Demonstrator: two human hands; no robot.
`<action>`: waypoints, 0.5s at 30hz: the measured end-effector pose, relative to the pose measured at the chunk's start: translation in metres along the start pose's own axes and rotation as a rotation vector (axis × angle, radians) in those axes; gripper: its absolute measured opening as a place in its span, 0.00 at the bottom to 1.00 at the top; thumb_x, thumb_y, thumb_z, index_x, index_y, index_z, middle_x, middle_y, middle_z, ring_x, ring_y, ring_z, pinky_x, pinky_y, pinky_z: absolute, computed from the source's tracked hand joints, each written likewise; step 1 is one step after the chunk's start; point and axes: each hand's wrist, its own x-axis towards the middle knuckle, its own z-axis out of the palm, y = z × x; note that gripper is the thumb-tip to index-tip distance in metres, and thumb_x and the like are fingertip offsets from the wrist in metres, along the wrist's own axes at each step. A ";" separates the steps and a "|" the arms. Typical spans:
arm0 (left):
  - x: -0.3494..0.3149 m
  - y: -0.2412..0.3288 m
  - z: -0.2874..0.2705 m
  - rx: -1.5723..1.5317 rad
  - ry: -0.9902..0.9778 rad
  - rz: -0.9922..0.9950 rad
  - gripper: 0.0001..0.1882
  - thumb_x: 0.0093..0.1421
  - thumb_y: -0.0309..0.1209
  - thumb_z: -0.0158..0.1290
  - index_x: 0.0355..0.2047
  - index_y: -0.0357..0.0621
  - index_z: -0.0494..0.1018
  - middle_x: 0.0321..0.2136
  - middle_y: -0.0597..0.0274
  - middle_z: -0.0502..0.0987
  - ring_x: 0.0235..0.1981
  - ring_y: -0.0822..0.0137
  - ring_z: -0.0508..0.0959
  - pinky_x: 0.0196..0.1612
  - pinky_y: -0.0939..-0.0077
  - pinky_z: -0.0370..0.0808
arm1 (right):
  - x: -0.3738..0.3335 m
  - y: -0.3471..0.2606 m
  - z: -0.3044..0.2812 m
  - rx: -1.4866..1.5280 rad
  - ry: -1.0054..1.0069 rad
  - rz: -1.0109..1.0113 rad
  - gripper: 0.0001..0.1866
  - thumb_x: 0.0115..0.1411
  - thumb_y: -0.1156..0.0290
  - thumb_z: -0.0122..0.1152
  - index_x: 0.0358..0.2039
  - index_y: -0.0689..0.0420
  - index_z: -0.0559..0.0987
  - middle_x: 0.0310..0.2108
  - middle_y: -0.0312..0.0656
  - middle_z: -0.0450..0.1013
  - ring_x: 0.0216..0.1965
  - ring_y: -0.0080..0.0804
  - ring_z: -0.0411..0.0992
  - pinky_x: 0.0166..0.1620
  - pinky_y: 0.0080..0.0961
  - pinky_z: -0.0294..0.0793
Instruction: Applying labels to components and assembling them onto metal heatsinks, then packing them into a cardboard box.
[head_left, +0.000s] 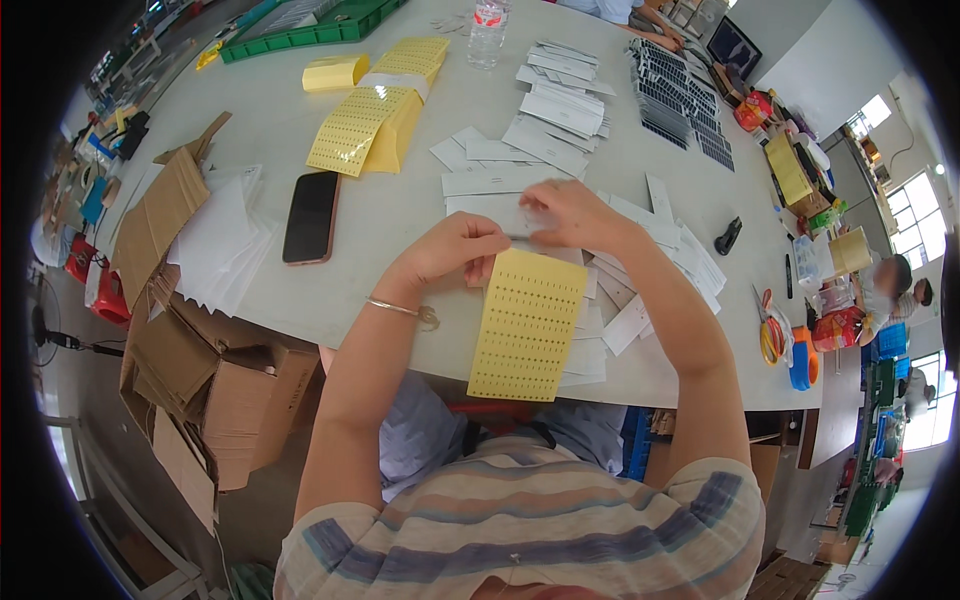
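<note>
A yellow sheet (528,325) printed with rows of small dark marks lies in front of me, its lower end past the table's front edge. My left hand (455,248) is closed at the sheet's upper left corner, thumb and fingers pinching it. Just above the sheet's top edge is my right hand (575,215), its fingers bent and smeared by motion. Whether they grip anything is unclear. A flat white envelope-like piece (490,208) lies beneath and beyond the hands. More white pieces (690,255) are spread under and beside my right forearm.
A black phone (311,218), a stack of yellow sheets (365,125) and white papers (230,240) lie leftward. Farther back stand a water bottle (488,35), a green tray (310,38) and rows of dark strips (675,95). Scissors (770,330) and tape rolls (803,358) sit right.
</note>
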 end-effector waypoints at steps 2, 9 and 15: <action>-0.001 0.001 -0.001 0.011 0.023 0.050 0.13 0.61 0.34 0.52 0.22 0.39 0.72 0.15 0.66 0.72 0.14 0.77 0.70 0.20 0.82 0.67 | -0.016 -0.006 -0.003 0.016 -0.045 0.014 0.22 0.49 0.66 0.67 0.44 0.56 0.73 0.40 0.45 0.73 0.45 0.41 0.70 0.48 0.32 0.70; 0.002 -0.004 -0.001 -0.125 0.278 0.228 0.13 0.61 0.34 0.52 0.22 0.40 0.73 0.14 0.69 0.70 0.13 0.78 0.66 0.19 0.84 0.63 | -0.064 -0.004 0.005 0.464 0.374 0.337 0.17 0.60 0.69 0.56 0.49 0.58 0.74 0.32 0.38 0.74 0.35 0.22 0.73 0.39 0.20 0.72; 0.004 -0.004 0.001 -0.105 0.418 0.259 0.13 0.63 0.36 0.52 0.25 0.40 0.74 0.14 0.70 0.70 0.13 0.81 0.65 0.17 0.86 0.63 | -0.070 -0.043 0.027 0.735 0.556 0.385 0.28 0.60 0.75 0.57 0.60 0.58 0.62 0.33 0.37 0.74 0.33 0.19 0.72 0.38 0.17 0.72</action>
